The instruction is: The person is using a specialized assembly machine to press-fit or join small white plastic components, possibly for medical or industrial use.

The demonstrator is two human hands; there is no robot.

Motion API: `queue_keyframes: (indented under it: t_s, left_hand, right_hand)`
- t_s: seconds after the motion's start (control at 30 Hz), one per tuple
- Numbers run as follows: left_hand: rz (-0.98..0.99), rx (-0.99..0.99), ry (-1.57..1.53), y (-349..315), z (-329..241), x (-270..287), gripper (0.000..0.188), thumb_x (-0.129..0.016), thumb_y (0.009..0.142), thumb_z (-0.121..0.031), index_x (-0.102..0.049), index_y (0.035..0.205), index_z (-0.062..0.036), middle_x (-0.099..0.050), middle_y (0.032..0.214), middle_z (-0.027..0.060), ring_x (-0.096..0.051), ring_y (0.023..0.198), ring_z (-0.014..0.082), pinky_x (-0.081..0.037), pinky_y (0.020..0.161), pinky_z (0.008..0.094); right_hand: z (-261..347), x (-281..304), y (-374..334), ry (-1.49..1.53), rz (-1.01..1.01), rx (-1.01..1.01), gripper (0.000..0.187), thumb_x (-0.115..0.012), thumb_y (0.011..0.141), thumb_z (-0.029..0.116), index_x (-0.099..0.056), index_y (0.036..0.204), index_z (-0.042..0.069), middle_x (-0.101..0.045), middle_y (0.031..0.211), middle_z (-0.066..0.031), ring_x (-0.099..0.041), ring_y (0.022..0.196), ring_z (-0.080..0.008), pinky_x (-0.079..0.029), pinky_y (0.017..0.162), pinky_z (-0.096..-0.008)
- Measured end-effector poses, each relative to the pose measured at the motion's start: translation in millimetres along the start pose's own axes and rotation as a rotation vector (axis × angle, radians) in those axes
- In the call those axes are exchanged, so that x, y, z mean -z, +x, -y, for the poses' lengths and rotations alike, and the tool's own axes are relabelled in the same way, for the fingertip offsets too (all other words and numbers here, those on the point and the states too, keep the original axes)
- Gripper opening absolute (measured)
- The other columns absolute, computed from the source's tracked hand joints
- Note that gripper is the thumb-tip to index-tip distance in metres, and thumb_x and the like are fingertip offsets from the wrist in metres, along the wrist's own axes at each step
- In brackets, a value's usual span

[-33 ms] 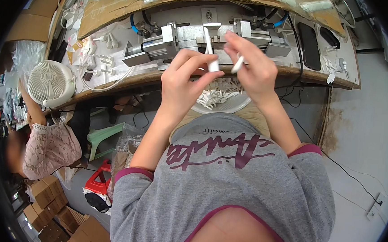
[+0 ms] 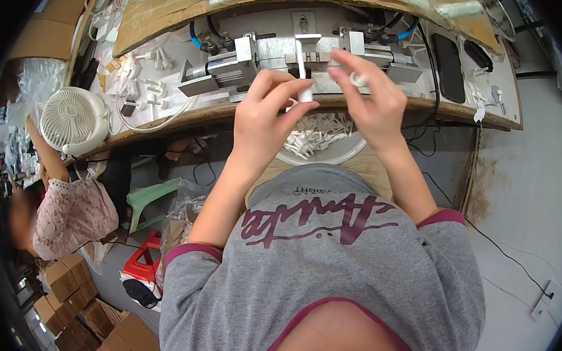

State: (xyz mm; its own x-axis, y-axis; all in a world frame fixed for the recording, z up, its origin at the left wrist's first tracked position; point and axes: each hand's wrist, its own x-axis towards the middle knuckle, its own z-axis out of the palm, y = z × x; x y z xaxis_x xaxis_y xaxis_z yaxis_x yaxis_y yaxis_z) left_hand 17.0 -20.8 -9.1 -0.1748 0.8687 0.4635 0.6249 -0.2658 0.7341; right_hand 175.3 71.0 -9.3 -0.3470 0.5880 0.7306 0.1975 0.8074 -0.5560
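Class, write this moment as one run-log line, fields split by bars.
left hand: holds white stick | right hand: has small white piece | bowl: contains white parts | metal machine: beyond hands

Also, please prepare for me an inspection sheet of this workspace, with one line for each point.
Surface: table, brown front edge, bearing a metal machine.
Handled things: white stick; small white piece; bowl of white parts below the hands.
Clutter: loose pale pieces, phone.
Hands: left hand holds the stick; right hand, the small piece.
Cables: black cable runs to a white socket.
Surroundings: fan, co-worker, cardboard boxes.
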Motion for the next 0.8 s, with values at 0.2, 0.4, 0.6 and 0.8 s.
queue_keyframes:
  t_s: [0.2,0.4,0.6,0.8]
  left_hand:
    - [0.091,-0.163,0.545,-1.4,25.3,-14.5,0.026,-0.078,0.074,-0.02,-0.073,0.098,-0.0117,-0.069,0.116,0.0028,-0.066,0.062,0.0205,-0.053,0.059,0.0282]
    - [0.177,-0.207,0.619,14.9,31.1,-14.9,0.027,-0.08,0.069,-0.022,-0.074,0.095,-0.0137,-0.07,0.116,0.0021,-0.063,0.056,0.0221,-0.051,0.056,0.0298]
    - [0.127,-0.127,0.405,15.6,22.0,-9.6,0.042,-0.082,0.068,-0.026,-0.071,0.105,-0.0119,-0.071,0.111,0.003,-0.066,0.061,0.0205,-0.052,0.059,0.0297]
    - [-0.083,-0.288,0.11,25.7,-23.0,-5.7,0.036,-0.081,0.068,0.0,-0.066,0.101,-0.0018,-0.069,0.091,0.0094,-0.069,0.076,0.0209,-0.055,0.066,0.0299]
  right_hand:
    - [12.0,20.3,-5.1,0.404,0.177,-0.719,0.029,-0.052,0.101,0.029,-0.06,0.087,0.004,-0.054,0.057,-0.0014,-0.053,0.054,-0.005,-0.039,0.051,-0.0208]
    - [10.9,29.0,-7.0,0.623,0.132,-0.786,0.033,-0.043,0.105,0.029,-0.06,0.09,0.005,-0.057,0.069,-0.0001,-0.05,0.058,-0.0053,-0.037,0.052,-0.0207]
    - [12.1,11.5,1.6,0.714,-0.033,-0.621,0.027,-0.037,0.106,0.017,-0.046,0.121,-0.004,-0.063,0.117,-0.0216,-0.063,0.11,-0.0268,-0.045,0.099,-0.0349]
    - [32.0,-12.6,12.3,1.013,0.096,-0.704,0.032,-0.037,0.105,0.018,-0.048,0.126,-0.004,-0.057,0.128,-0.02,-0.057,0.121,-0.0272,-0.044,0.104,-0.0363]
